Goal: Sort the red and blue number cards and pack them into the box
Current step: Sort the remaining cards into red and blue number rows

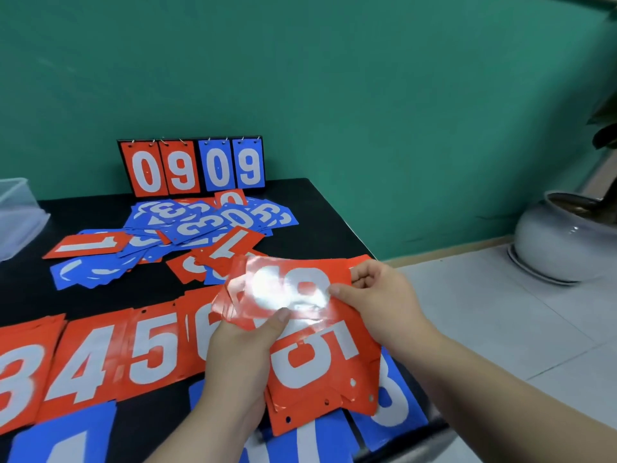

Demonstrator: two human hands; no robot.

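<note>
Both my hands hold a small stack of glossy red number cards (287,289) above the table; glare blurs the digit. My left hand (247,339) pinches its near edge with the thumb on top. My right hand (377,295) grips its right edge. Under them lies a red pile showing 8 (320,369). Red piles 3 (16,379), 4 (86,365), 5 (153,349) and 6 (200,332) run in a row to the left. Blue piles (394,402) lie along the near edge. An unsorted heap of red and blue cards (187,232) lies farther back.
A flip scoreboard reading 0909 (192,168) stands at the back of the black table (317,222). A clear plastic box (16,212) sits at the far left. A grey plant pot (561,238) stands on the tiled floor to the right.
</note>
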